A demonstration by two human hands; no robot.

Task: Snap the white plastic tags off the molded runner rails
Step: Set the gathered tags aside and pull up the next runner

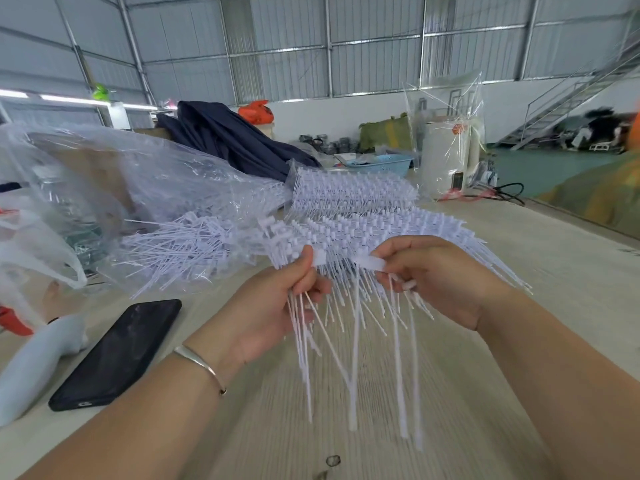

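Note:
My left hand [277, 306] grips a bundle of white plastic tags [311, 334] whose thin tails hang down toward the table. My right hand [440, 278] pinches the white head of a runner piece [370, 262] and holds more tags, their tails also hanging. Both hands are held above the table, close together. Behind them lies a stack of molded runner rails [363, 216] still full of tags. To the left a heap of loose tags [180, 247] spreads on the table.
A black phone [117, 355] lies at the left front. Clear plastic bags [104, 188] pile at the left. A dark blue cloth [228, 136], a blue basket [384, 165] and a white appliance in plastic wrap [446, 150] stand behind. The table edge runs along the right.

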